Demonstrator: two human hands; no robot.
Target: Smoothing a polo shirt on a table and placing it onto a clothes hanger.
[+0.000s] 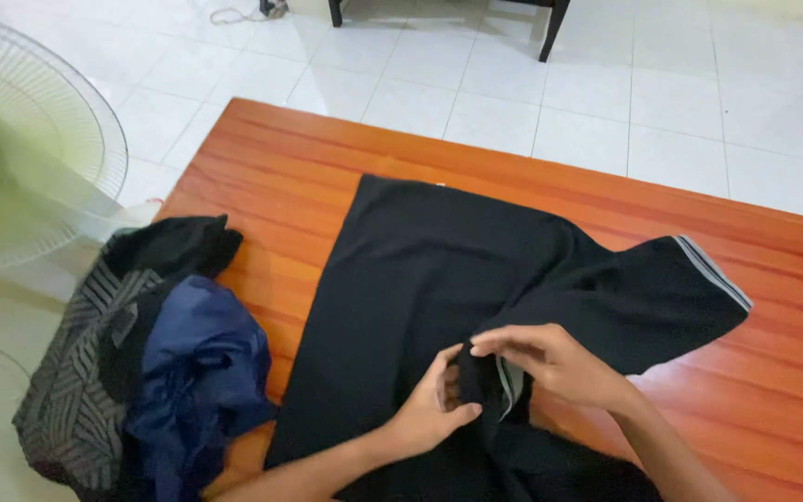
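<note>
Head view: black shirt (420, 270) is lying spread on the tabletop (262, 158), collar bunching between both hands. Left hand (434, 409) and right hand (555, 363) are pinching it; aligning the striped edges should flatten it. Heaped clothes (151, 363) are sitting left of them.

A shirt (420, 279) lies on the table (773, 390) — heaped clothes (141, 363) at its left edge, a fan (20, 149) beyond them.
</note>
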